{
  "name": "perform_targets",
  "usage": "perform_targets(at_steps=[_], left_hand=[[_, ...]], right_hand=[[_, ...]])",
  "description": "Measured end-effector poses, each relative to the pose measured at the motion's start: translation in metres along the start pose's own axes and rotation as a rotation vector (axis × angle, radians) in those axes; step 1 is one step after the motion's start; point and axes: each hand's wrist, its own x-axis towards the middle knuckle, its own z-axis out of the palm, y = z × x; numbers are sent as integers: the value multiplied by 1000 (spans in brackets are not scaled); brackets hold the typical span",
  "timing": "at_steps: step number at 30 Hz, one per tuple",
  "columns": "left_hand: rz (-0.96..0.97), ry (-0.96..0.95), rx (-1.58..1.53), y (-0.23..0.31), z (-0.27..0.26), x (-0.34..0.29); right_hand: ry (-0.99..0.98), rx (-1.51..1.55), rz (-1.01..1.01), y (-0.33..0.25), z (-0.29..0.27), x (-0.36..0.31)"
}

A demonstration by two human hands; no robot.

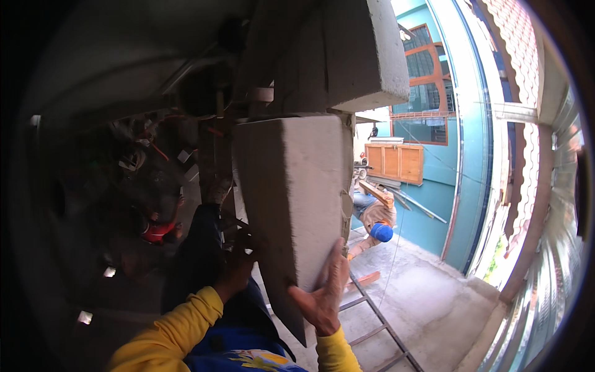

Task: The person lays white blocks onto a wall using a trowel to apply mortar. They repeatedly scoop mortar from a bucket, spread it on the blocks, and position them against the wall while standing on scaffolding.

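A long pale-grey block, probably lightweight concrete, stands before me with its narrow end toward me. My right hand presses on its lower right side, thumb on the front face and fingers along the right edge. On the shaded left side, my left hand is against the block, its fingers dark and partly lost in shadow. Both hands together hold the block. Another large grey block or beam sits above and behind it.
A metal ladder lies below on the right, over the concrete floor. A person in a blue cap bends down there near a wooden panel. A red-clad person is in the dark lower left. Corrugated sheeting lines the right.
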Motion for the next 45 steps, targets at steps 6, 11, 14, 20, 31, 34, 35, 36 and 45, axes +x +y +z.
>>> perform_targets(at_steps=[6, 11, 14, 20, 31, 34, 35, 36, 45], left_hand=[[-489, -84, -1114, 79, 54, 41], [-379, -287, -875, 105, 84, 81], [-376, -137, -841, 118, 106, 109], [-535, -43, -766, 126, 119, 134], [-667, -34, -1013, 127, 105, 155], [-719, -14, -878, 117, 118, 155], [-722, -27, -878, 118, 117, 155], [-726, -43, -878, 118, 117, 156], [-706, -276, -1026, 100, 115, 161]], right_hand=[[129, 35, 53, 5, -67, 2], [195, 46, 119, 10, -96, 26], [217, 64, 143, 18, -106, 41], [189, 29, 176, 27, -109, 71], [136, 13, 210, 37, -101, 103], [128, 3, 208, 38, -95, 107], [133, -11, 200, 42, -95, 107], [138, -25, 193, 44, -96, 106], [104, -107, 92, 55, -100, 112]])
